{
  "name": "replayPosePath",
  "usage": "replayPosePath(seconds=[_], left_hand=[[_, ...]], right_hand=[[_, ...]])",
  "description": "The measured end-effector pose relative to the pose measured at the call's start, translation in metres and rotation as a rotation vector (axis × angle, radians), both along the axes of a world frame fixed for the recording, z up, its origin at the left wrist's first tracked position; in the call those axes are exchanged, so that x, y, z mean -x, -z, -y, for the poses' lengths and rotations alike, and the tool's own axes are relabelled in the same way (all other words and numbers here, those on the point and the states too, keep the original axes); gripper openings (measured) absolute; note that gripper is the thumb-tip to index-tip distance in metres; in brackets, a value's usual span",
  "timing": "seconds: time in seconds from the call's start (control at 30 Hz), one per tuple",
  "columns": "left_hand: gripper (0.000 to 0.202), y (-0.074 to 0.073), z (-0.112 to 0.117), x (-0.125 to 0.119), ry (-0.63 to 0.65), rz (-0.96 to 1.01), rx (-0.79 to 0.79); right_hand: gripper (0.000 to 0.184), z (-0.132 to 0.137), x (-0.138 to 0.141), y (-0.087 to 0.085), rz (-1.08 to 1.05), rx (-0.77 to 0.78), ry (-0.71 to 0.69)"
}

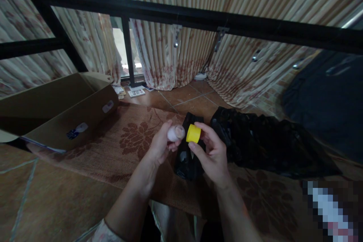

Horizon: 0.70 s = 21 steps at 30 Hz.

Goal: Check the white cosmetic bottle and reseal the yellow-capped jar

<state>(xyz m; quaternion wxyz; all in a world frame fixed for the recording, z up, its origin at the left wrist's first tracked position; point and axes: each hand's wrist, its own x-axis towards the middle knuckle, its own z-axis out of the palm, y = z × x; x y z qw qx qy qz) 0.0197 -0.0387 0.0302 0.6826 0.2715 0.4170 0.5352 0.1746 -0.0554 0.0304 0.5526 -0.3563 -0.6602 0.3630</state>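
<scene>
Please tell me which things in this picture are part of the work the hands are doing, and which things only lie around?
In the work:
- left hand, holding a small pale bottle
- right hand, holding a yellow cap beside the bottle's mouth

Lying about:
- open cardboard box
- black plastic bags
- small black bag under the hands
- patterned mat
- papers by the curtain

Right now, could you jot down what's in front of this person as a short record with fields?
Left hand: holds a small pale bottle
Right hand: pinches a yellow cap, close to the bottle's end
Under the hands: black bag on a flowered mat
Left side: open cardboard box
Right side: crumpled black plastic
Behind: striped curtains, black rail
</scene>
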Motion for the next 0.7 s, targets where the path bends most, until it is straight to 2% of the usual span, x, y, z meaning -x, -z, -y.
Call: replayPosePath(seconds=[0.2,0.4,0.7], left_hand=[[0.045,-0.0035,0.0016,0.0035,0.119,0.207,0.002],[0.049,-0.0031,0.0005,0.0029,0.208,0.284,-0.066],[0.053,-0.0007,0.0013,0.0032,0.272,0.319,-0.131]], right_hand=[[0.047,0.0019,-0.0005,0.0002,-0.213,0.115,-0.039],[0.042,0.0006,-0.0023,-0.0028,-0.412,0.186,-0.035],[0.043,0.0007,-0.0035,-0.0034,-0.407,0.226,-0.04]])
